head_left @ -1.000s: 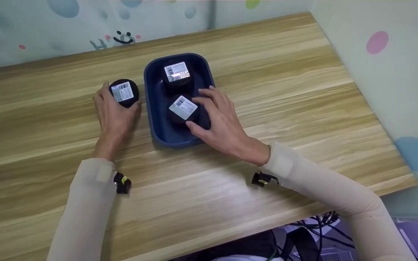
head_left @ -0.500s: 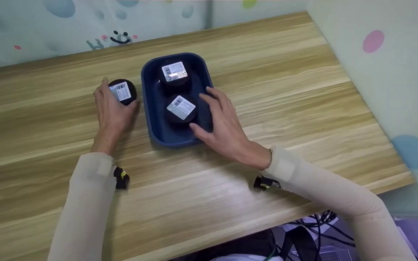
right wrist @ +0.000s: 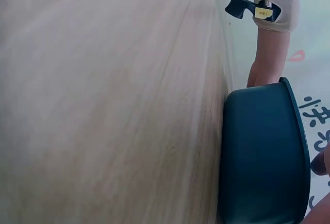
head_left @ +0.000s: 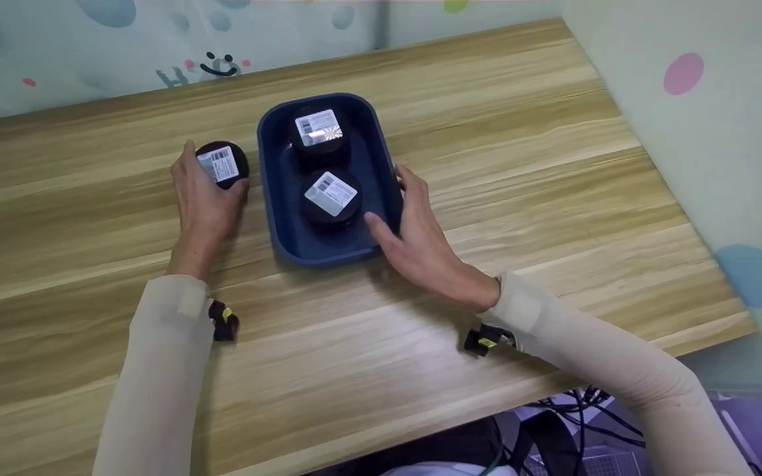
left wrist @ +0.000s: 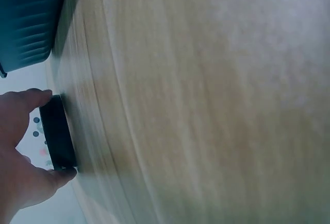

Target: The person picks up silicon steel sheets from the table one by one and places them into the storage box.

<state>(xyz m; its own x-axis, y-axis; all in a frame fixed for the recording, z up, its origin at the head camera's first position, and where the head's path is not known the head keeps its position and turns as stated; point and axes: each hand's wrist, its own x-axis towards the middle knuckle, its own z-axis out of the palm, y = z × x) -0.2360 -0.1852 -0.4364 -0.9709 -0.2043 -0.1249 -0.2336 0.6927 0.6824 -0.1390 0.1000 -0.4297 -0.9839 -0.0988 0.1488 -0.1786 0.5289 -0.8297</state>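
Note:
On the table, left of the blue bin (head_left: 275, 231), my left hand (head_left: 206, 198) grips a short black cylinder (head_left: 239, 158) between thumb and fingers. It bears a white barcode label on top. From the side, the left wrist view shows the black cylinder (left wrist: 58, 134) low and flat. My right hand (head_left: 421, 238) straddles the bin's right rim, thumb over the inside and fingers along the outside. In the right wrist view the thumb (right wrist: 320, 163) shows above the bin's rim. Two more labelled black cylinders, a far one (head_left: 318, 129) and a near one (head_left: 331, 193), stand inside the bin.
The wooden table (head_left: 553, 165) meets a decorated wall (head_left: 315, 33) at the back and another wall (head_left: 738, 145) on the right. Dark cables (head_left: 592, 410) hang beyond the front edge. Each sleeve carries a small black camera (head_left: 224, 320).
My right hand has left the near black cylinder in the bin and shifted right to the bin's rim. The left hand stays on its cylinder.

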